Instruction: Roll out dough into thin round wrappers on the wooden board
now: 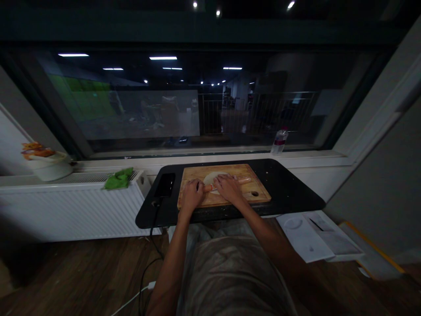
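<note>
On a wooden cutting board [261, 189] lies a flat, pale round of dough [210, 177]. A rolling pin [243, 180] crosses it, tilted slightly up to the right; an orange part shows between my hands and a pinkish end to the right. My left hand [193, 193] is closed around its left end. My right hand [227, 188] curls over its middle, above the dough, and hides part of both.
The board rests on a small black table [289, 193] with a phone [165, 185] and cable at left. Behind are a windowsill with a water bottle [279, 141], and a radiator [82, 210] carrying a green cloth [118, 178] and white pot [51, 167]. Papers [305, 237] lie lower right.
</note>
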Tool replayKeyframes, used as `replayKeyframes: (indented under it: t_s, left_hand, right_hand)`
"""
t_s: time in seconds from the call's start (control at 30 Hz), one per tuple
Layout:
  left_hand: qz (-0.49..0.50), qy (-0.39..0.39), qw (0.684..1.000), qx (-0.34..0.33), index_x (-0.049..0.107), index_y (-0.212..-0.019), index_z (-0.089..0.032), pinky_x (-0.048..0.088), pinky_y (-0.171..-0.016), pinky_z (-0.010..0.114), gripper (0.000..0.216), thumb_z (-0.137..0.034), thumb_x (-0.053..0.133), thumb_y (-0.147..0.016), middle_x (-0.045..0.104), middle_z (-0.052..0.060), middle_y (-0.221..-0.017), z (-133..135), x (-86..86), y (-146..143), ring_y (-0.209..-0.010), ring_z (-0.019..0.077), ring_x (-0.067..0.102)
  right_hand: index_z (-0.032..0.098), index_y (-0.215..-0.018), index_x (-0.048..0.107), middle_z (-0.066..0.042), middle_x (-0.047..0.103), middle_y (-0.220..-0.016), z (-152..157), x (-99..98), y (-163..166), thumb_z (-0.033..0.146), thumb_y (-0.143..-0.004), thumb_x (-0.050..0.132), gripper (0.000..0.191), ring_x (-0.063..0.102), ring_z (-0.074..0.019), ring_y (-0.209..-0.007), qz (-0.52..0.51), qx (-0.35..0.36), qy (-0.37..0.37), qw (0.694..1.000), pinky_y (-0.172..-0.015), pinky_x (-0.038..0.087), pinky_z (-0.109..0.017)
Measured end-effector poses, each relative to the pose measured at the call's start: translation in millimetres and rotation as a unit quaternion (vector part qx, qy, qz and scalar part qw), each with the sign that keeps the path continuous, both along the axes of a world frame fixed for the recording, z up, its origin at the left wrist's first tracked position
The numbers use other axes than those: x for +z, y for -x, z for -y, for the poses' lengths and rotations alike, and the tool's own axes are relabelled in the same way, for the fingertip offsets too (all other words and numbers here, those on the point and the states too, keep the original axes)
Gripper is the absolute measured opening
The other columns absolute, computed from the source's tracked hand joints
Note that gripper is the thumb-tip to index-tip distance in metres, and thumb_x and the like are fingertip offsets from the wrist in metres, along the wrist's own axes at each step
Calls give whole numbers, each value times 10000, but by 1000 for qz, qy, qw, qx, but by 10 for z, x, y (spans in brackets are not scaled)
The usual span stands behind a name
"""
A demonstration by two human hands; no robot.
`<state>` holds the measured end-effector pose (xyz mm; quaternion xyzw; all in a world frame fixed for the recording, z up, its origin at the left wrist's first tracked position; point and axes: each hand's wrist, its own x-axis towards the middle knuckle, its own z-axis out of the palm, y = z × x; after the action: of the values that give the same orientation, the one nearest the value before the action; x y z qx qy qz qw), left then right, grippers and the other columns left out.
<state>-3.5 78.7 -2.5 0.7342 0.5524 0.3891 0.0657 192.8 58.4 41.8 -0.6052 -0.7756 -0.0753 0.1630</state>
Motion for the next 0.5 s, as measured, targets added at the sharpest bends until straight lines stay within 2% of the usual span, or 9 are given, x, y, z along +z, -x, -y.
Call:
replayKeyframes:
  t_s: [0.5]
  left_hand:
    - [4,-1,1000,2,751,-928,-208,499,-999,378,290,-229,501,-1074,813,117,-1051,5,-9,-3,-1053,270,704]
  right_hand:
    - [214,-1280,810,-116,793,-1430,-4,-5,3,377,-1219,377,467,668,-273,-1343,0,-2,1,1000,-1140,419,-408]
